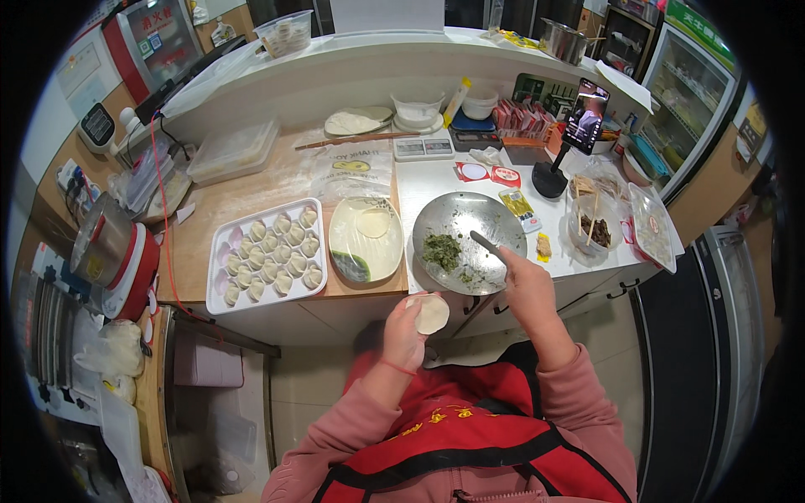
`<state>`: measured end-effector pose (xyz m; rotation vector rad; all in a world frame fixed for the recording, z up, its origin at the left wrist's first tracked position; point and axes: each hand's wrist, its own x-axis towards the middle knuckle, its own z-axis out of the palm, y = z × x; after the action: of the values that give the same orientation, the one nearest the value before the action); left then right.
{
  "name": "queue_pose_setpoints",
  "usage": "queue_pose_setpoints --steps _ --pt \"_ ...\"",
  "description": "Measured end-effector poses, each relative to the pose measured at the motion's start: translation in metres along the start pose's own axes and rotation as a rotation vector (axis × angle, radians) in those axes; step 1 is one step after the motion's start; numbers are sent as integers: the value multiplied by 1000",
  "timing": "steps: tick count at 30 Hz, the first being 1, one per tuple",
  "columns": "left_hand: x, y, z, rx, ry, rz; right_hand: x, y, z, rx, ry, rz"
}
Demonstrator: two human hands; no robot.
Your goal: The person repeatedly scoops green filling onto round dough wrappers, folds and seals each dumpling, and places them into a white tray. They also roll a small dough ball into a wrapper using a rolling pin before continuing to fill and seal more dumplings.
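A round, pale dumpling wrapper (pixel 432 314) lies across the fingers of my left hand (pixel 404 329), just in front of the counter edge. My right hand (pixel 528 289) grips a dark, narrow, flat filling spatula (pixel 487 245), whose tip reaches over a wide metal bowl (pixel 495 210). Chopped green filling (pixel 442 251) is heaped at the bowl's left side, with scraps spread below it. Left of the bowl, a plate (pixel 342 222) with a green leaf pattern carries another wrapper (pixel 373 222). Beside that, a white tray (pixel 220 295) holds several rows of folded dumplings (pixel 270 270).
A phone on a stand (pixel 550 178) rises behind the bowl's right side. Further right are a clear tub (pixel 591 239) with dark food and chopsticks, and a lidded container (pixel 651 226). A kitchen scale (pixel 423 149) sits behind the bowl. A red-based mixer (pixel 117 260) stands far left.
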<state>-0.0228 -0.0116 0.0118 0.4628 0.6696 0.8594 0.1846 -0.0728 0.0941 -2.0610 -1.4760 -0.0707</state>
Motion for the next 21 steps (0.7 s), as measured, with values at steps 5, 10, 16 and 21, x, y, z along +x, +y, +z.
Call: queue_pose_setpoints --steps 5,10,16,21 --pt "0 -2 2 8 7 -13 -2 5 -5 141 5 3" --pt "-1 -2 4 0 6 -14 3 1 7 -15 -110 2" --pt "-2 0 3 -2 -3 -10 8 3 6 133 -2 49" --pt "-4 -3 6 -27 -8 -44 8 4 10 -22 -140 -3"
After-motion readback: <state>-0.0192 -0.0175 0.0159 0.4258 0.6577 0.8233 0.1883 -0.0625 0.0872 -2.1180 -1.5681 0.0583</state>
